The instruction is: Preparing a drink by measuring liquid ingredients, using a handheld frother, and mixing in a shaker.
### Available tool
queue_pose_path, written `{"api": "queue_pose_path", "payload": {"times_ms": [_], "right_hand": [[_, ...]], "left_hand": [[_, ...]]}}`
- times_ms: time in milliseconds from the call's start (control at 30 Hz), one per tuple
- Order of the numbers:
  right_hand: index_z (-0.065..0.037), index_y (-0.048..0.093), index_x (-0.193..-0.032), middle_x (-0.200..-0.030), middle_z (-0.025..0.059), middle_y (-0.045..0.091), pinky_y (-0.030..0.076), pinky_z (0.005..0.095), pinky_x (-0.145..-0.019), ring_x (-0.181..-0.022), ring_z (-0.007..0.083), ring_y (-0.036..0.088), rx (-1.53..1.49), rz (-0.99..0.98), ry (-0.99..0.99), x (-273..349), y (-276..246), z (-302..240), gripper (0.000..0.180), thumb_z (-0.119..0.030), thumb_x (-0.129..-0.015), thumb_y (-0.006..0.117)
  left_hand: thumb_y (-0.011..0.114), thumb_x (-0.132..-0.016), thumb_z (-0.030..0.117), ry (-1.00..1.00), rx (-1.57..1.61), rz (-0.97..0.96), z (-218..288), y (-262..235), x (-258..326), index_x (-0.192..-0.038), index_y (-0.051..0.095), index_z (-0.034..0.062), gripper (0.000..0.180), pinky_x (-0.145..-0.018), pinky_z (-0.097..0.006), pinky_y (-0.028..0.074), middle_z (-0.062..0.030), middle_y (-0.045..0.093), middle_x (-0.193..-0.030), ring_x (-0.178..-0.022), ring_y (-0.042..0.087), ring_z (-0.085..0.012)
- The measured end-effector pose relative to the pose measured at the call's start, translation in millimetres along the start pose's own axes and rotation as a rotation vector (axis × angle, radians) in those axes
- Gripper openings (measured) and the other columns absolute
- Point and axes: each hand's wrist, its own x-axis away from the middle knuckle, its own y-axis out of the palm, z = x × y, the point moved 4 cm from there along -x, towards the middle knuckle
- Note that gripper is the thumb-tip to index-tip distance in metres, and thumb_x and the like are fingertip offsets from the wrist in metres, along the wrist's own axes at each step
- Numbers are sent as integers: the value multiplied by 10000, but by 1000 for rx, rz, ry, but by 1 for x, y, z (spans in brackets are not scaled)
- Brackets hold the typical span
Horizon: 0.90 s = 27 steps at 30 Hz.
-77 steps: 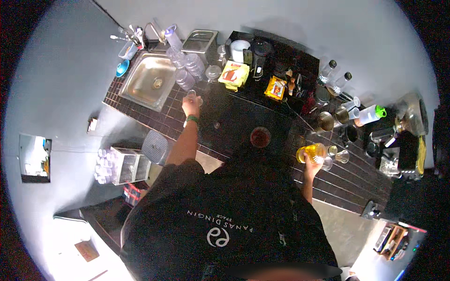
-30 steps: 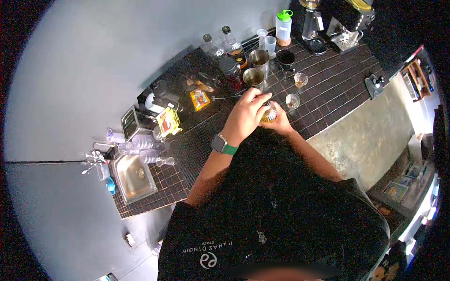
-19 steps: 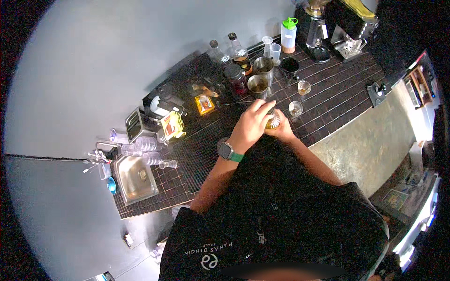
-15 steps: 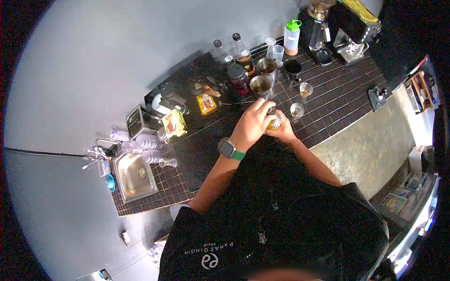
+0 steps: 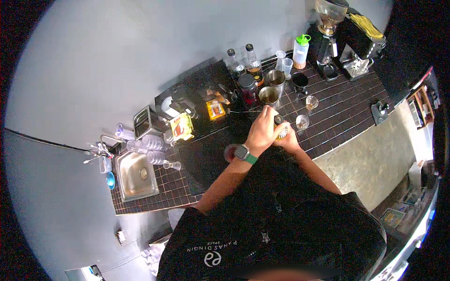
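In front of my body, both hands are together around a small bottle point(image 5: 282, 133) with a dark cap and yellowish contents. My right hand point(image 5: 290, 140) is wrapped round its body from the right. My left hand point(image 5: 260, 133), with a watch on the wrist, closes on the bottle's neck beside the dark cap point(image 5: 279, 120). Part of the bottle is hidden behind the fingers. Just beyond the hands stand a metal cup point(image 5: 268, 96) and a second metal cup point(image 5: 276, 78). Two small glasses, one nearer point(image 5: 302, 122) and one farther point(image 5: 311, 102), stand to the right.
A glass of reddish drink point(image 5: 229, 152) sits beside my left wrist. Farther left are yellow packets point(image 5: 182, 127), clear plastic cups point(image 5: 153, 142) and a metal sink point(image 5: 137, 193). Bottles point(image 5: 253, 62) line the wall. A coffee grinder point(image 5: 329, 56) and espresso machine point(image 5: 358, 61) stand at the far right.
My left fingers have shifted off the top of the bottle, so its dark cap now shows more. The whole view has swung slightly, and the reddish glass has come into sight by my left wrist.
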Motion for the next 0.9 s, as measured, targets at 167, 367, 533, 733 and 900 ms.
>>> {"api": "queue_pose_path", "payload": {"times_ms": [167,367,533,733,900], "right_hand": [[-31,583,-1181,-1081,140,676,549,382,-871,-993,269,683,-84,6,24,-1,2,-2,665,-214,-649,938],[-27,592,-1161,-1087,115,674,538,362,-873,-984,220,667,-144,9,36,-1,-1,-6,636,-197,-651,931],[-26,603,-1199,-1092,111,664,534,373,-877,-998,207,658,-126,34,4,-1,2,4,690,-210,-632,949],[-27,602,-1292,-1180,114,634,503,380,-992,-1115,234,634,-245,-14,54,2,0,0,844,-270,-587,997],[-25,604,-1284,-1224,124,627,492,391,-1018,-1145,244,623,-149,-20,22,-1,-5,-9,871,-294,-561,1008]], "left_hand": [[815,-849,304,-119,-73,104,-1,8,0,-1001,502,-5,465,-693,-454,500,-191,549,-922,-799,592,-386],[856,-816,286,-106,-145,217,-4,16,1,-954,503,25,460,-615,-422,491,-156,534,-824,-682,579,-321],[849,-824,226,-145,-99,200,-3,15,7,-1004,536,29,411,-623,-399,508,-138,560,-874,-706,603,-272],[716,-924,152,-18,173,11,-4,5,12,-1245,592,2,375,-795,-373,524,-150,587,-1077,-880,624,-296],[707,-923,106,-100,189,-19,-3,8,11,-1210,611,-1,321,-807,-345,545,-146,596,-1108,-938,643,-267]]}}
